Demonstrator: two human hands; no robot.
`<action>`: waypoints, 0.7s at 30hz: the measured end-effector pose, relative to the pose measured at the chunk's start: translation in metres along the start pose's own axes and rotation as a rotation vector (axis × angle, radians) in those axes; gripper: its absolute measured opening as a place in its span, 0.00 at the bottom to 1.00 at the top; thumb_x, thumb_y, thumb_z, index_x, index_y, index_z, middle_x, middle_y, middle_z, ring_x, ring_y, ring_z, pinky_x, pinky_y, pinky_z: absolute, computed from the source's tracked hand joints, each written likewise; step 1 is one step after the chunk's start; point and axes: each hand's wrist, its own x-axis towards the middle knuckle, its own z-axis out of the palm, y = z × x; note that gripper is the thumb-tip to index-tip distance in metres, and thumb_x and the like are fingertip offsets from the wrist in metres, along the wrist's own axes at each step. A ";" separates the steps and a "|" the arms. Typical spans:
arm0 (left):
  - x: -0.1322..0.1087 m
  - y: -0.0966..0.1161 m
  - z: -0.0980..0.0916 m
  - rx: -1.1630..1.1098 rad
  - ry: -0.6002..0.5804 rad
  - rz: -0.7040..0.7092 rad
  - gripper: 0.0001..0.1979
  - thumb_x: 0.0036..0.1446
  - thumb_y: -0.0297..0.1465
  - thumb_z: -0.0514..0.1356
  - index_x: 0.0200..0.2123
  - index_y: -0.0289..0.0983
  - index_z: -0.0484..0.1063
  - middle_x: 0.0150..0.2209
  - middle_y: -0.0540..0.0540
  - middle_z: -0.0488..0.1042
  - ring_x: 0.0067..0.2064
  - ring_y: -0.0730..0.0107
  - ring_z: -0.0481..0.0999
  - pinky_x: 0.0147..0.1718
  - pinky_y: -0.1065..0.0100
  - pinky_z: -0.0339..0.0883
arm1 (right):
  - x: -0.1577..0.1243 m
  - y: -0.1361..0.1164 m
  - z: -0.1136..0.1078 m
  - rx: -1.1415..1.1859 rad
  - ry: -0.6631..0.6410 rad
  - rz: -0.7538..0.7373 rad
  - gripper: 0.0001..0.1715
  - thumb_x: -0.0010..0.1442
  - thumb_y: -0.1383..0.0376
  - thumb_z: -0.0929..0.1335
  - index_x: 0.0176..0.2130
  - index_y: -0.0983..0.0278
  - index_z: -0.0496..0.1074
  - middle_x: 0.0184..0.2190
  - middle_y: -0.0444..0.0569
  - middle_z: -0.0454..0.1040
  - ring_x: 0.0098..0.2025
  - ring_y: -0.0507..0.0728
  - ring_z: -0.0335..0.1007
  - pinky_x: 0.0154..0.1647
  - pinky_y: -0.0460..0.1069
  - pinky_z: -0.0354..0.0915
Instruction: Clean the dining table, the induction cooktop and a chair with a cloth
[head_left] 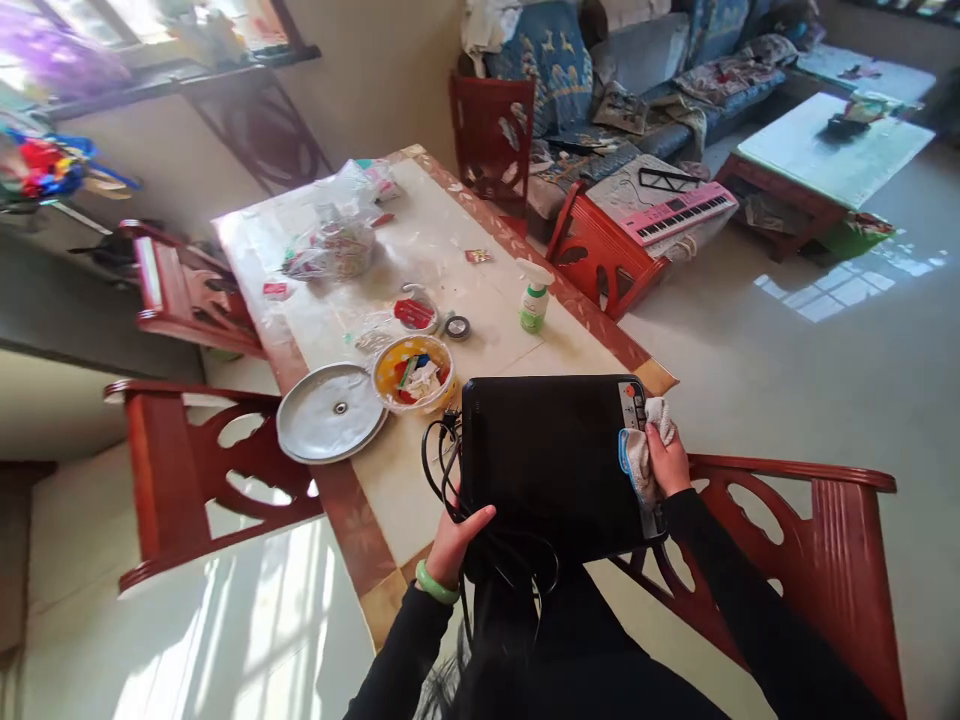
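In front of my body, over the table's near edge, is a flat black induction cooker [551, 465] with a control panel along its right side. My left hand [456, 538] grips its lower left edge, thumb on top, the other fingers hidden beneath. A black power cord [429, 455] hangs in loops around that hand. With my right hand [669, 462] I hold a greyish cloth [639, 465] with a blue border against the panel on the right edge. Whether those fingers also grip the cooker itself is not clear.
On the table [480, 290] are a green-and-white spray bottle [533, 305], a tape roll [457, 327], a yellow bowl [382, 372] of scraps, a round grey lid [322, 415] and plastic bags [337, 240]. Red wooden chairs [840, 540] surround it. A pink keyboard [686, 215] lies beyond.
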 end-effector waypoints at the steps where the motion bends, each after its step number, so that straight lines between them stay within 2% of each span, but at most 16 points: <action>1: -0.014 0.004 -0.006 0.025 0.015 0.054 0.42 0.41 0.37 0.80 0.62 0.39 0.78 0.53 0.41 0.84 0.62 0.44 0.79 0.67 0.51 0.68 | 0.000 -0.012 0.004 0.026 -0.037 -0.035 0.47 0.61 0.33 0.64 0.62 0.63 0.73 0.57 0.63 0.80 0.61 0.72 0.75 0.65 0.65 0.68; 5: -0.075 0.010 -0.029 0.005 0.137 0.211 0.38 0.47 0.38 0.77 0.63 0.40 0.78 0.54 0.41 0.85 0.64 0.44 0.78 0.70 0.50 0.64 | -0.007 -0.076 0.022 0.139 -0.196 -0.316 0.42 0.62 0.34 0.67 0.59 0.61 0.75 0.57 0.60 0.80 0.62 0.68 0.75 0.67 0.63 0.68; 7: -0.109 0.008 -0.043 -0.058 0.216 0.264 0.37 0.50 0.38 0.75 0.64 0.39 0.77 0.54 0.41 0.85 0.64 0.44 0.78 0.70 0.50 0.64 | -0.020 -0.110 0.029 0.205 -0.335 -0.429 0.41 0.61 0.37 0.70 0.61 0.60 0.74 0.59 0.58 0.79 0.63 0.67 0.75 0.69 0.63 0.67; 9: -0.146 0.002 -0.062 -0.150 0.307 0.294 0.37 0.52 0.38 0.74 0.65 0.39 0.76 0.55 0.41 0.84 0.64 0.44 0.78 0.70 0.50 0.65 | -0.043 -0.134 0.038 0.289 -0.547 -0.414 0.41 0.59 0.39 0.73 0.62 0.58 0.73 0.57 0.56 0.80 0.62 0.67 0.76 0.67 0.63 0.70; 11: -0.187 -0.008 -0.086 -0.260 0.409 0.305 0.38 0.51 0.38 0.74 0.66 0.41 0.76 0.56 0.41 0.84 0.65 0.42 0.78 0.69 0.49 0.67 | -0.077 -0.145 0.051 0.347 -0.805 -0.258 0.40 0.56 0.40 0.75 0.59 0.58 0.75 0.53 0.56 0.82 0.57 0.68 0.79 0.60 0.62 0.76; 14: -0.253 -0.035 -0.130 -0.353 0.573 0.350 0.41 0.48 0.36 0.76 0.67 0.42 0.75 0.58 0.42 0.83 0.66 0.40 0.76 0.70 0.49 0.66 | -0.147 -0.139 0.083 0.325 -1.118 0.015 0.35 0.51 0.42 0.78 0.50 0.59 0.79 0.46 0.57 0.84 0.49 0.70 0.83 0.49 0.61 0.80; 16: -0.298 -0.062 -0.163 -0.401 0.692 0.367 0.42 0.48 0.35 0.77 0.67 0.42 0.75 0.58 0.42 0.83 0.67 0.42 0.76 0.72 0.51 0.64 | -0.204 -0.136 0.114 0.276 -1.244 0.094 0.32 0.49 0.44 0.80 0.46 0.60 0.80 0.42 0.56 0.84 0.45 0.69 0.83 0.45 0.60 0.81; 18: -0.342 -0.095 -0.198 -0.512 0.816 0.363 0.43 0.47 0.34 0.78 0.67 0.43 0.75 0.56 0.42 0.84 0.65 0.43 0.78 0.72 0.52 0.64 | -0.268 -0.144 0.151 0.239 -1.334 0.089 0.30 0.48 0.45 0.81 0.44 0.59 0.80 0.40 0.55 0.84 0.42 0.69 0.84 0.41 0.59 0.81; 21: -0.405 -0.141 -0.254 -0.774 0.975 0.368 0.46 0.45 0.33 0.78 0.69 0.43 0.73 0.53 0.43 0.86 0.60 0.45 0.82 0.69 0.50 0.69 | -0.380 -0.178 0.211 0.234 -1.498 -0.022 0.30 0.47 0.47 0.82 0.46 0.59 0.81 0.39 0.53 0.85 0.40 0.67 0.84 0.38 0.56 0.81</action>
